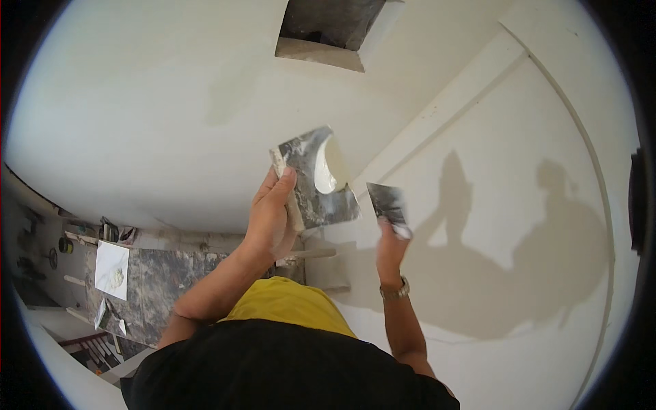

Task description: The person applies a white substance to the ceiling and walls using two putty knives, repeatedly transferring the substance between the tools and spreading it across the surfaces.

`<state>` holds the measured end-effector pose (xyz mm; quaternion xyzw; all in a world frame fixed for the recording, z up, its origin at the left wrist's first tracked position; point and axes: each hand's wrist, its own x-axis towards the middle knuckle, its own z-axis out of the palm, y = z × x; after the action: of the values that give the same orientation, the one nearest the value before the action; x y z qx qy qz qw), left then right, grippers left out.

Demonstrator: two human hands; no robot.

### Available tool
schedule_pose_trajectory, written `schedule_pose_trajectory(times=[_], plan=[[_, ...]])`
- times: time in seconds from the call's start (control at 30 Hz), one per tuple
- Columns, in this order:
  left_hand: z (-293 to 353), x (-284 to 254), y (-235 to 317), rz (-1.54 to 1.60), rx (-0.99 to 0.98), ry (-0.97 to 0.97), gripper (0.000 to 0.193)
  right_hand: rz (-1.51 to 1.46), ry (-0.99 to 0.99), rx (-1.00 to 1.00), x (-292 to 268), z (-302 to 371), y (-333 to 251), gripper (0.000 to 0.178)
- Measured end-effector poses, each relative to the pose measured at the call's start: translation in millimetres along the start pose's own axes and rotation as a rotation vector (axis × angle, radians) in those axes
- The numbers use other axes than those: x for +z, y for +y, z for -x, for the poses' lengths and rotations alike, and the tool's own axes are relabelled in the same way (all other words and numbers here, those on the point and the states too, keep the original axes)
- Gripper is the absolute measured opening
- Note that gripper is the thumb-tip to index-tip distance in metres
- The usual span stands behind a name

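My left hand (265, 212) is closed around the thick, crusted back edge of a wide putty blade (311, 203), its thumb lying over the top. On the blade's grey, smeared face sits a smooth mound of white putty (324, 168). To the right, my right hand (391, 247), with a watch on its wrist, grips a smaller putty knife (388, 200); motion blurs its right edge. The knife's dark blade points up, a short gap away from the wide blade. Its handle is mostly hidden in my fingers.
A pale wall (171, 123) spreads ahead, with a square opening (328, 24) at the top. Another white wall (547, 123) on the right carries my shadow. A stained platform (178, 273) at lower left holds a white sheet (113, 254) with a lump and scraps on it.
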<state>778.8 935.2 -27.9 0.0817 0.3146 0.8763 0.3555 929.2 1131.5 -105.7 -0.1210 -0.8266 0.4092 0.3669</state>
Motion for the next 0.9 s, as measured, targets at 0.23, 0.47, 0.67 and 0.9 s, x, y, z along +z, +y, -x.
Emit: schedule_pose_trajectory(times=[0.23, 0.47, 0.67, 0.9], plan=[[-26.4, -17.8, -27.5, 0.199, 0.02, -0.077, 0.037, -1.369, 0.243, 0.689, 5.4, 4.0, -88.8, 0.032], [-31.3, -56.0, -74.0, -0.064, 0.402, -0.429, 0.03, -1.461, 0.155, 0.751, 19.9, -13.9, -86.1, 0.028], [-35.3, -44.0, -53.9, -0.738, 0.934, -0.738, 0.037, -1.596, 0.01, 0.788, 19.8, -19.4, -82.0, 0.03], [-43.1, -88.2, -45.0, -0.847, 1.001, -0.837, 0.037, -1.636, -0.1, 0.955, 18.1, -35.0, -82.5, 0.022]])
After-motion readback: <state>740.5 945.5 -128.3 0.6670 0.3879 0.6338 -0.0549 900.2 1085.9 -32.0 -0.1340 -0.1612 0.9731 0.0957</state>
